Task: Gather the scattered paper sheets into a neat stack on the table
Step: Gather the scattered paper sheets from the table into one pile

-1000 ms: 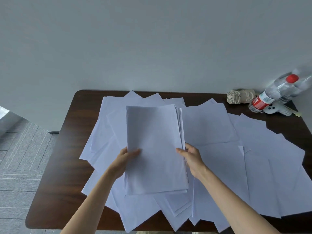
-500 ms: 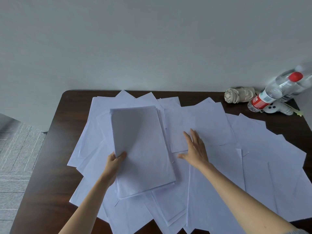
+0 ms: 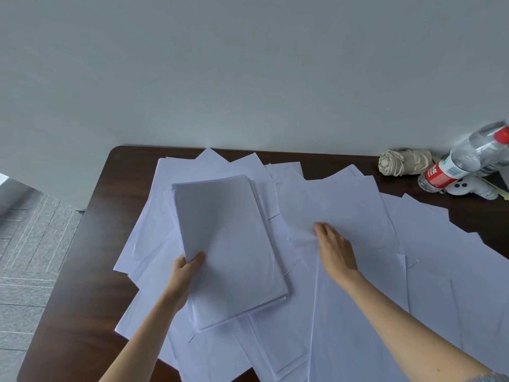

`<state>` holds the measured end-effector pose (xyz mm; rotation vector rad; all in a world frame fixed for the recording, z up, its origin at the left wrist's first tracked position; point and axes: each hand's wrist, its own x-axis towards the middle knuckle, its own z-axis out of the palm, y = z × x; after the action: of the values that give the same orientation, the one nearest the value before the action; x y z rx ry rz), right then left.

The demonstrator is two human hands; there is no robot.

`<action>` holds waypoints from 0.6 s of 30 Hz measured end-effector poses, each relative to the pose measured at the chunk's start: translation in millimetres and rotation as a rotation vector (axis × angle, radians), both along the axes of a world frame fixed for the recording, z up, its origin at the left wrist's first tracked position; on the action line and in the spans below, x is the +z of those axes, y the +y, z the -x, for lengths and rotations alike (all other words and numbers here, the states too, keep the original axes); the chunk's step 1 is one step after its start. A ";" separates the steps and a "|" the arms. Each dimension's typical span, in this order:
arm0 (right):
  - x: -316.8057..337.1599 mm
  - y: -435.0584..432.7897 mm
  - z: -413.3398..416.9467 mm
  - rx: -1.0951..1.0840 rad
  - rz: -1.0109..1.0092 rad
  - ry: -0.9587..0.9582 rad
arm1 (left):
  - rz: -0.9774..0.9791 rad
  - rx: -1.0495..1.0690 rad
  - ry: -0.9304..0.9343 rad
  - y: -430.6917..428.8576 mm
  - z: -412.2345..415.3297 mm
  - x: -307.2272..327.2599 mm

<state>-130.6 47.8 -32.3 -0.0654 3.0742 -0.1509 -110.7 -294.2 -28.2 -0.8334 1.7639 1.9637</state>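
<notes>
A gathered stack of white sheets (image 3: 228, 249) lies slightly tilted on the left half of the dark brown table (image 3: 93, 235). My left hand (image 3: 187, 271) grips the stack's left edge, thumb on top. Many loose white sheets (image 3: 440, 257) lie spread and overlapping under and to the right of the stack. My right hand (image 3: 334, 249) lies flat, fingers straight, pressing on one loose sheet (image 3: 338, 205) just right of the stack. Several sheets hang past the table's near edge.
At the back right corner sit a rolled beige cloth bundle (image 3: 403, 161), a clear plastic bottle with a red label and cap (image 3: 462, 161) lying on its side, and a small white device (image 3: 471, 187). A grey wall stands behind the table; tiled floor shows left.
My right hand left the stack's right edge and moved right onto a loose sheet, laid flat. My left hand keeps hold of the stack, which shifted slightly left.
</notes>
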 end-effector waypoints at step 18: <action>125.2 -22.7 81.7 -0.427 1.224 0.210 | -0.091 -0.075 -0.073 -12.0 5.6 5.8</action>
<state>-212.3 25.1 92.9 0.5298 2.5752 -2.0439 -116.3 -306.2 -22.4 -0.7874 1.6279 1.9249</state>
